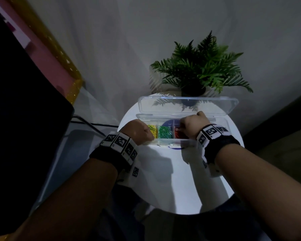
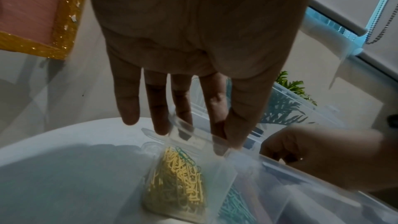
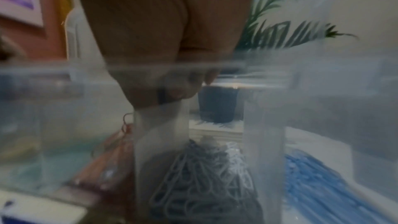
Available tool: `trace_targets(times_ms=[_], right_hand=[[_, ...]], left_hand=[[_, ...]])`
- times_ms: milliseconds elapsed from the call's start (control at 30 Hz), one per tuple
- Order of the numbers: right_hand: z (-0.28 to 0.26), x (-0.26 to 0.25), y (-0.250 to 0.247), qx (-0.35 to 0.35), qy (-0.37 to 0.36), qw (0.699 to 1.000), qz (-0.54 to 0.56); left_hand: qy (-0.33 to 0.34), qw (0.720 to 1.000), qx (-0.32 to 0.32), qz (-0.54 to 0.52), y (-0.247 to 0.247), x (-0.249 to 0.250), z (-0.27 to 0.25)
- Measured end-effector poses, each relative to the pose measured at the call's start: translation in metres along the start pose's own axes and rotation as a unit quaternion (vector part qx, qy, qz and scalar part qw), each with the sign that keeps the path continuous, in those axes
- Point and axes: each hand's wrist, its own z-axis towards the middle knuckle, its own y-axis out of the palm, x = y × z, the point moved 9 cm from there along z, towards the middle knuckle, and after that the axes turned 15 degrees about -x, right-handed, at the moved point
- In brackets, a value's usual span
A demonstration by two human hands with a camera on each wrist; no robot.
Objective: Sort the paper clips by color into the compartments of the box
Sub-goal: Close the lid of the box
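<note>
A clear compartment box lies open on a round white table, its lid tipped back. From the left its compartments hold yellow clips, green clips and red clips. The right wrist view adds white clips and blue clips. A few green clips lie on the yellow pile. My left hand touches the box's left end with straight fingers. My right hand reaches in at a divider, fingers curled, pinching a red clip over the red pile.
A potted fern stands just behind the lid at the table's far edge. A dark panel and a pink, gold-edged board fill the left. The near half of the table is bare white.
</note>
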Motion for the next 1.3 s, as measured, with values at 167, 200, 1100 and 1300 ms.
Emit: trace_targets(times_ms=[167, 200, 1100, 1300], right_hand=[[-0.026, 0.028, -0.014, 0.120, -0.033, 0.952, 0.281], [-0.030, 0.033, -0.014, 0.123, -0.034, 0.939, 0.319], [0.013, -0.107, -0.029, -0.037, -0.061, 0.997, 0.009], [0.020, -0.126, -0.027, -0.026, -0.064, 0.985, -0.155]], left_hand=[[0.016, 0.998, 0.034, -0.056, -0.002, -0.003, -0.004], [0.023, 0.997, 0.037, -0.063, -0.002, -0.003, -0.006], [0.035, 0.989, 0.094, -0.109, -0.002, -0.029, -0.003], [0.036, 0.992, 0.080, -0.093, -0.001, -0.031, 0.000]])
